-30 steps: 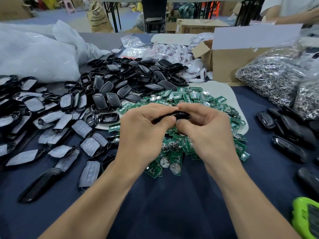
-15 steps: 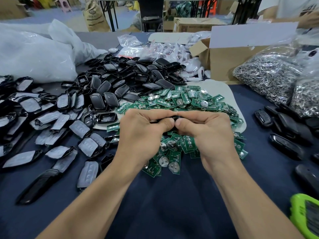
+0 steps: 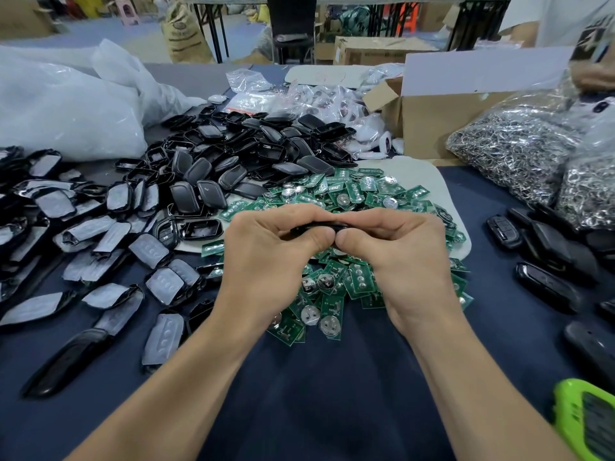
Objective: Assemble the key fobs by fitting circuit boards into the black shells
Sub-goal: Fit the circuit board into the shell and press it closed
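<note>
Our left hand [image 3: 266, 257] and right hand [image 3: 399, 257] meet at frame centre, both pinching one black shell [image 3: 319, 226] edge-on, thumbs pressed tip to tip under it. We can't tell whether a board is inside.

Surface: a table with a dark blue cloth [image 3: 316, 394]. The green circuit boards [image 3: 359, 194] are heaped directly under and behind the hands, partly on a white mat [image 3: 429, 181]. The loose black shells pile [image 3: 253, 151] is at upper centre, touching the boards. Grey-padded shell halves [image 3: 100, 227] are spread across the left. Closed fobs [image 3: 549, 247] are grouped at right, and a green device [image 3: 585, 424] is at lower right.

Back edge: a white plastic bag [image 3: 66, 111] at upper left, a cardboard box [image 3: 442, 124] at upper right, with bags of metal rings [image 3: 519, 151] beside it.

Room: table legs, a brown sack [image 3: 186, 31] and cartons [image 3: 372, 51] along the top, and another person's arm [image 3: 592, 74] at far upper right.
</note>
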Motion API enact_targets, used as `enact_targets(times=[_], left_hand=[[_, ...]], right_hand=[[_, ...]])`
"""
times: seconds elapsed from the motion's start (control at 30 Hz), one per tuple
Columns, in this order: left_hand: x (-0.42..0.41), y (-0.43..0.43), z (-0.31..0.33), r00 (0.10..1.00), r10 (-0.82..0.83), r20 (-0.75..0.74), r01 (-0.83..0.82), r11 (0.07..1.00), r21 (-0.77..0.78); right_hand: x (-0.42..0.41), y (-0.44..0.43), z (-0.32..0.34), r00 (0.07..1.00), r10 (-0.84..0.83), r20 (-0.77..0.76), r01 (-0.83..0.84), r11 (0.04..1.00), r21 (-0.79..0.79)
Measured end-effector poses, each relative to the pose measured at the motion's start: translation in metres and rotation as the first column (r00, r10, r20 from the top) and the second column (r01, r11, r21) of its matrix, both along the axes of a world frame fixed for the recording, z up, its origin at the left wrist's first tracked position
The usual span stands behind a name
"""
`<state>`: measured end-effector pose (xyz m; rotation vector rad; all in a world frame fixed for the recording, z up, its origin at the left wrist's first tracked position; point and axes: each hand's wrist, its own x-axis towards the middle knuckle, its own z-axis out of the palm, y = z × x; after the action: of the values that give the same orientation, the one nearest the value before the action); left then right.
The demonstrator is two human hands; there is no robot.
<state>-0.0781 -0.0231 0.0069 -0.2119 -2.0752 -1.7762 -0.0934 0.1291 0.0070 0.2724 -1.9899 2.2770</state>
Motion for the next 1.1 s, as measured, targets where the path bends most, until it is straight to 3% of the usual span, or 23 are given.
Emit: enact_targets(times=[0.27, 0.43, 0.63, 1.1], left_hand=[[-0.0018, -0.0005, -0.0023, 0.995, 0.051, 0.088, -0.05, 0.999, -0.017], [-0.0061, -0.0039, -0.0035, 0.986, -0.037, 0.163, 0.009, 0.986, 0.169], [-0.0066, -0.0045, -0.0019, 0.995, -0.032, 0.091, 0.021, 0.992, 0.12], [-0.0053, -0.0039, -0.0034, 0.996, -0.07, 0.054, 0.063, 0.991, 0.116]], right_hand=[[0.0001, -0.0053, -0.0037, 0.997, -0.028, 0.076, 0.03, 0.999, -0.021], [-0.0017, -0.0084, -0.004, 0.967, 0.055, 0.251, 0.019, 0.959, -0.282], [-0.0018, -0.0069, -0.0022, 0.998, -0.031, 0.053, 0.034, 0.997, -0.062], [-0.0022, -0.0006, -0.0025, 1.0, -0.005, 0.023, 0.007, 0.996, -0.09]])
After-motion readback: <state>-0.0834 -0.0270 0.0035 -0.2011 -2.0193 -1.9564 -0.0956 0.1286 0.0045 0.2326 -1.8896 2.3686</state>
